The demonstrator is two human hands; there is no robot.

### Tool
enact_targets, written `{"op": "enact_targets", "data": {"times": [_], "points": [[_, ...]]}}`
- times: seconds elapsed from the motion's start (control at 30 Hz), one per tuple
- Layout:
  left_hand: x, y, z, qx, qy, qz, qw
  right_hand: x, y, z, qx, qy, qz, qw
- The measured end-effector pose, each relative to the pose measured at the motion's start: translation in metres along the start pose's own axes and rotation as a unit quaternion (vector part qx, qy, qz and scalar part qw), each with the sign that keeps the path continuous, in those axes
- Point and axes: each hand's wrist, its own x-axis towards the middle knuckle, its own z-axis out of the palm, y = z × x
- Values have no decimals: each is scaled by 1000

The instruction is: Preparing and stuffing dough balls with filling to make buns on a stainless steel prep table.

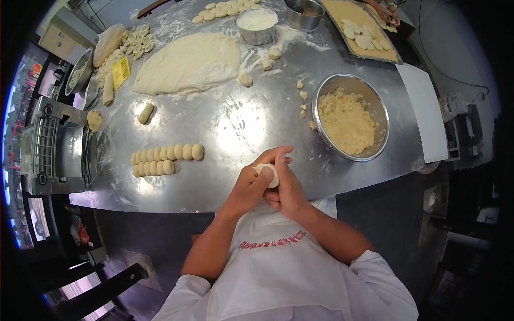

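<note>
Near the front edge of the steel table, my left hand [249, 185] and my right hand [290, 190] are cupped together around a small piece of pale dough [274, 177]. My left thumb presses on its top, and the fingers hide its underside. To the left, round dough balls [164, 153] lie in two close rows. A steel bowl [387, 116] of crumbly yellow filling [347, 124] stands to the right of my hands. Small lumps of filling [303, 95] lie in a line beside this bowl.
A large dough slab [192, 64] lies farther back, near a metal pot of flour [257, 30]. A roller machine [50, 146] borders the left edge. At the far right, another person's hands [387, 17] work beside a tray [335, 26] holding dough pieces.
</note>
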Motion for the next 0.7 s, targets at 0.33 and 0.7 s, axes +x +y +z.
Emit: {"op": "enact_targets", "data": {"times": [0.33,0.7], "points": [[7,34,-12,-57,28,-238,969,8,-16,1,-54,28,-75,995],[-34,34,15,215,-95,-168,957,50,-19,-36,-276,187,-177,926]]}}
